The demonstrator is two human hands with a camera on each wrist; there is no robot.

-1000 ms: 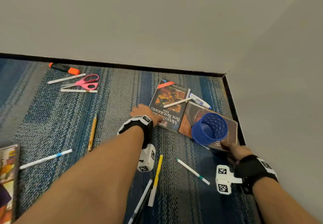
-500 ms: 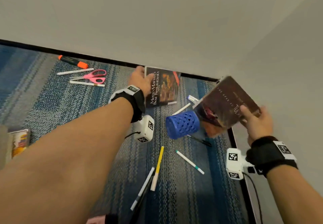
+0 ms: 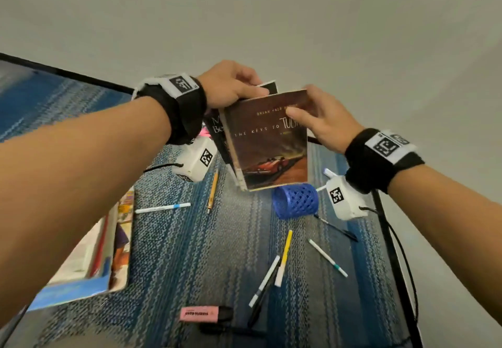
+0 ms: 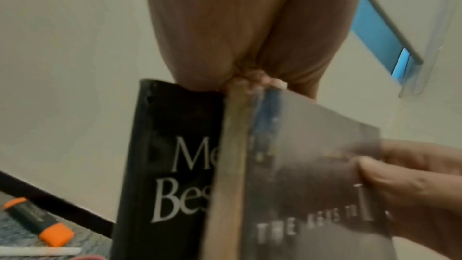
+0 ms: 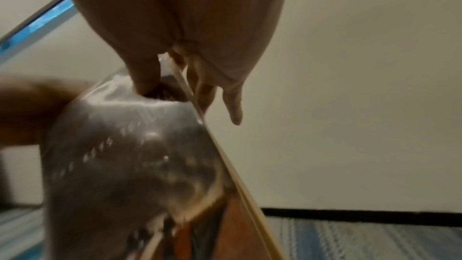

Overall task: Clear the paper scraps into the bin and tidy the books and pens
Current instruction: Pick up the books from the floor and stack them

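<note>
Both hands hold two books upright above the carpet. The brown paperback [image 3: 269,152] faces me, and a black book [image 3: 217,135] stands right behind it. My left hand [image 3: 236,89] grips the top edges of both books, as the left wrist view shows for the black book [image 4: 162,165] and the brown paperback [image 4: 300,165]. My right hand [image 3: 312,119] pinches the paperback's right edge, thumb on the cover. A blue mesh pen cup [image 3: 296,202] lies on its side below the books. Loose pens lie around it: a yellow pen [image 3: 284,258], a white pen [image 3: 327,258] and a black pen [image 3: 335,229].
More books [image 3: 116,239] lie on the blue carpet under my left forearm. A pencil [image 3: 212,191], a white marker [image 3: 163,207] and a pink highlighter [image 3: 199,314] lie nearby. An orange highlighter [image 4: 37,222] sits by the black skirting. The room corner's walls close off the right and far sides.
Each hand lifted its book off the carpet and the two were brought together upright. The pen cup tipped off the brown paperback onto its side. My view has swung to the right.
</note>
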